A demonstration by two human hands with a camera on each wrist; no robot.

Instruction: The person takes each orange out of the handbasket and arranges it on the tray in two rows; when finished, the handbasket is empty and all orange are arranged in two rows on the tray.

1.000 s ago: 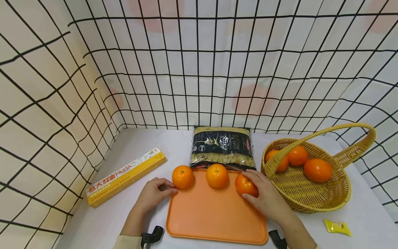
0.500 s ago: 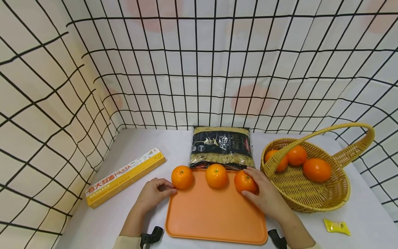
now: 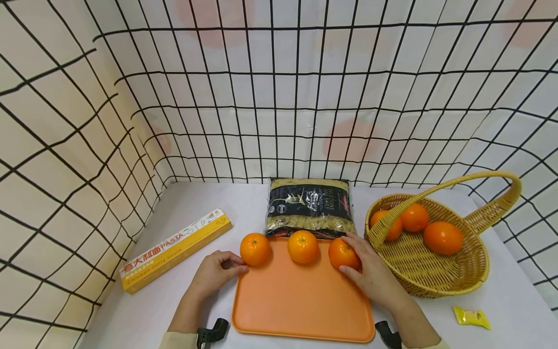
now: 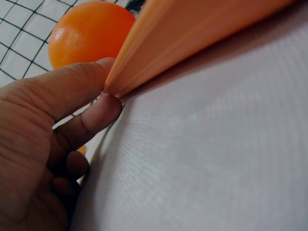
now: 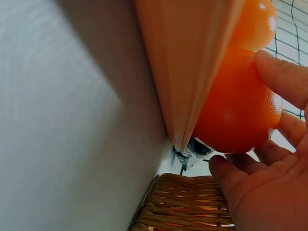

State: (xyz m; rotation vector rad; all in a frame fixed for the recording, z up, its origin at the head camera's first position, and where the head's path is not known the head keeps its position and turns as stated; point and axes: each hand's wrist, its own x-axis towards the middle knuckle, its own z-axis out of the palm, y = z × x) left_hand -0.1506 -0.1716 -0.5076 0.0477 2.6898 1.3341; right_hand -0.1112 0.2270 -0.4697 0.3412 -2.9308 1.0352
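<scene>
An orange tray (image 3: 305,300) lies on the table with three round fruits along its far edge. My left hand (image 3: 218,271) pinches the tray's left rim between thumb and index finger, plain in the left wrist view, just beside an orange (image 3: 255,249). Another orange (image 3: 302,247) sits in the middle. At the far right corner, my right hand (image 3: 370,271) holds a smooth, deeper-orange round fruit (image 3: 342,253) with its fingers curled about the right side. That fruit (image 5: 236,106) rests at the tray's edge in the right wrist view.
A wicker basket (image 3: 431,286) with a tall handle holds several deep-orange fruits, right of the tray. Behind the tray lies a pasta bag (image 3: 310,206). A long pasta box (image 3: 176,249) lies at left, a yellow wrapped packet (image 3: 472,317) at front right. A gridded cloth wall (image 3: 283,97) stands behind.
Both hands stay in place on the tray and the fruit. The whole head view shifts only slightly.
</scene>
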